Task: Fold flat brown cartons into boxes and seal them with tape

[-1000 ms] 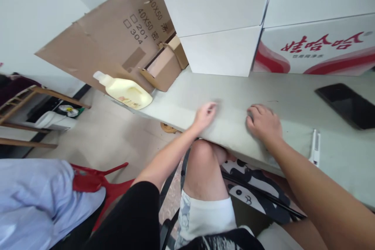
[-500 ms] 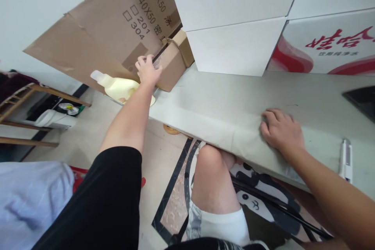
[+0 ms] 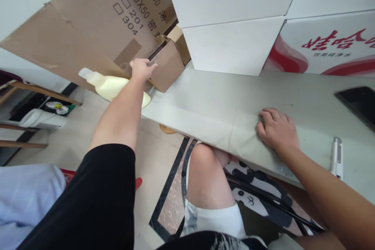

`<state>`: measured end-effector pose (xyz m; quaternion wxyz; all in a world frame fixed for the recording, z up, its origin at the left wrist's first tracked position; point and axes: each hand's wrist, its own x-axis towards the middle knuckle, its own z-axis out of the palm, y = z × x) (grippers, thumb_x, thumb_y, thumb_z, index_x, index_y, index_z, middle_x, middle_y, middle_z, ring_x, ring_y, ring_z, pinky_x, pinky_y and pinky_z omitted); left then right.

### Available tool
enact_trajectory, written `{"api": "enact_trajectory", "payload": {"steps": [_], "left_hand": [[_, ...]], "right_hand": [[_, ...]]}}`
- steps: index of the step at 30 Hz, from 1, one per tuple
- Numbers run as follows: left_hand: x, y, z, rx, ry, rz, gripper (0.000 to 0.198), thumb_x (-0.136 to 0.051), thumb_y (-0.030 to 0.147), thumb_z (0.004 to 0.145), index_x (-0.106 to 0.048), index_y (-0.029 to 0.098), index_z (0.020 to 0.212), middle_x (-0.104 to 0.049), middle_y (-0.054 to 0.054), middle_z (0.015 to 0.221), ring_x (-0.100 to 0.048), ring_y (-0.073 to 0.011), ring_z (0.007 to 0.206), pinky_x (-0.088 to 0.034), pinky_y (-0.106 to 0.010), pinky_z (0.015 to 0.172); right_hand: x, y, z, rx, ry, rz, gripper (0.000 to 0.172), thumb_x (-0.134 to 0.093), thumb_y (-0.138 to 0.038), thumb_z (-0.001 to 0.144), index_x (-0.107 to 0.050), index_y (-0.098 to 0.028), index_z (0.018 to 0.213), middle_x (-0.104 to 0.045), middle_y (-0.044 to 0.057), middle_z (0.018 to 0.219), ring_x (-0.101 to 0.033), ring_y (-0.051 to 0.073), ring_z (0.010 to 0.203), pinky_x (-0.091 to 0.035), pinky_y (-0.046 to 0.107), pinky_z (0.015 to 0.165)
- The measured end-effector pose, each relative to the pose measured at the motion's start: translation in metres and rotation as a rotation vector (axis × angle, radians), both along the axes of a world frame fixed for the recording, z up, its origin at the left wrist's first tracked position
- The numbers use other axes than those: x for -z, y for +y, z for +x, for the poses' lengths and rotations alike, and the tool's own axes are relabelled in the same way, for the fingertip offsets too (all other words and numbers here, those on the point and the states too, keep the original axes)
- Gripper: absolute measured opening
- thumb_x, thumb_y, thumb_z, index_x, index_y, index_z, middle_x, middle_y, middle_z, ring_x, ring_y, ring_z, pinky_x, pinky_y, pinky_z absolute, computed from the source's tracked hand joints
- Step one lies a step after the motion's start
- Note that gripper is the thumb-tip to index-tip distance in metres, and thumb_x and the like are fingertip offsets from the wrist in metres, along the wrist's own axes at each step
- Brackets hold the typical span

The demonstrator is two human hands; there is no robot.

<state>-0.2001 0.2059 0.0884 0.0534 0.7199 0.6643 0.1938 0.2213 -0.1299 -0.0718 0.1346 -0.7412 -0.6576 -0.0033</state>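
At the far left of the table, my left hand (image 3: 141, 69) reaches to a small brown cardboard box (image 3: 168, 66). Its thumb lies at the box's upper edge, while the other fingers bend down out of sight behind it, so their grip cannot be made out. Beside my left forearm is a pale yellow bottle (image 3: 109, 87) with a whitish cap, partly covered by that arm. My right hand (image 3: 278, 129) rests palm down on the grey-green tabletop (image 3: 213, 97), fingers loosely bent and holding nothing.
A large printed cardboard sheet (image 3: 88, 23) stands behind the bottle. White boxes (image 3: 231, 47) and a red-and-white carton (image 3: 328, 52) line the back. A box cutter (image 3: 338, 158) and a black phone-like object (image 3: 359, 103) lie at right. My knee (image 3: 205, 164) is below the table's edge.
My left hand's fingers have gone down out of sight behind the box's edge. The view has shifted slightly, and my right hand stays on the table.
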Motion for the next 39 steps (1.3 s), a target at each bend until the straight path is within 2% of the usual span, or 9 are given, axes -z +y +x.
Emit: {"api": "enact_trajectory", "payload": {"steps": [4,7,12,18,21,27,34,36,39], "left_hand": [[-0.025,-0.043,0.011,-0.043,0.081,-0.01,0.046,-0.072,0.042,0.079,-0.032,0.024,0.066,-0.032,0.001,0.07,-0.036,-0.0175,0.075,-0.038,-0.035,0.074],[-0.034,-0.081,0.02,0.077,0.11,-0.029,0.048,-0.074,0.04,0.077,-0.032,0.023,0.061,-0.04,0.0,0.072,-0.044,-0.0187,0.079,-0.043,-0.035,0.08],[-0.021,-0.15,0.06,0.372,0.064,-0.04,0.041,-0.077,0.046,0.076,-0.049,0.02,0.063,-0.06,-0.008,0.117,-0.055,-0.0248,0.11,-0.048,-0.04,0.107],[-0.01,-0.215,0.137,0.806,0.013,-0.067,0.046,-0.076,0.049,0.083,-0.049,0.02,0.06,-0.062,-0.006,0.103,-0.06,-0.0238,0.101,-0.052,-0.043,0.1],[-0.013,-0.221,0.154,0.898,0.006,-0.084,0.048,-0.073,0.049,0.085,-0.048,0.02,0.056,-0.068,-0.008,0.111,-0.063,-0.0272,0.107,-0.052,-0.047,0.102],[0.001,-0.213,0.158,0.828,-0.032,-0.042,0.042,-0.071,0.048,0.085,-0.055,0.02,0.057,-0.059,-0.009,0.152,-0.052,-0.0355,0.141,-0.043,-0.056,0.12],[0.014,-0.216,0.175,0.848,-0.145,0.0,0.047,-0.078,0.043,0.08,-0.047,0.02,0.052,-0.055,-0.005,0.159,-0.037,-0.0414,0.157,-0.027,-0.064,0.131],[0.013,-0.223,0.18,0.897,-0.189,-0.06,0.053,-0.073,0.045,0.084,-0.041,0.02,0.049,-0.051,-0.003,0.163,-0.041,-0.0402,0.156,-0.032,-0.061,0.129],[0.015,-0.234,0.185,0.966,-0.262,-0.159,0.061,-0.068,0.051,0.087,-0.032,0.02,0.047,-0.048,-0.004,0.166,-0.063,-0.0378,0.137,-0.051,-0.052,0.116]], "right_hand": [[-0.001,-0.001,0.002,-0.006,0.018,-0.042,0.039,-0.038,-0.03,0.097,-0.067,-0.015,0.118,-0.067,0.018,0.139,-0.058,0.034,0.134,-0.045,0.05,0.107],[-0.002,-0.002,0.001,0.006,0.036,-0.034,0.04,-0.037,-0.03,0.098,-0.067,-0.015,0.119,-0.067,0.017,0.139,-0.06,0.033,0.131,-0.045,0.049,0.107],[-0.002,-0.002,0.0,0.007,0.047,-0.015,0.038,-0.039,-0.028,0.097,-0.067,-0.015,0.119,-0.067,0.016,0.137,-0.058,0.032,0.13,-0.043,0.047,0.107],[-0.008,-0.001,0.002,0.0,0.064,-0.032,0.036,-0.042,-0.025,0.096,-0.065,-0.011,0.119,-0.066,0.021,0.133,-0.057,0.033,0.124,-0.04,0.046,0.106],[-0.011,0.0,0.005,-0.017,0.083,-0.039,0.037,-0.04,-0.022,0.096,-0.064,-0.008,0.12,-0.066,0.024,0.13,-0.057,0.034,0.122,-0.039,0.046,0.107],[-0.011,-0.001,0.01,0.021,0.162,-0.041,0.031,-0.041,-0.018,0.093,-0.065,-0.012,0.111,-0.069,0.023,0.121,-0.059,0.035,0.112,-0.041,0.046,0.095],[-0.006,0.003,0.013,0.092,0.234,-0.056,0.033,-0.041,-0.022,0.09,-0.063,-0.013,0.114,-0.069,0.023,0.114,-0.061,0.036,0.105,-0.045,0.046,0.089],[-0.005,-0.001,0.017,0.108,0.349,0.005,0.041,-0.043,-0.022,0.087,-0.059,-0.013,0.123,-0.068,0.022,0.121,-0.062,0.035,0.111,-0.048,0.046,0.093],[-0.008,-0.018,0.026,0.104,0.529,0.213,0.056,-0.045,-0.022,0.08,-0.048,-0.014,0.136,-0.064,0.02,0.133,-0.061,0.031,0.121,-0.051,0.048,0.103]]}}
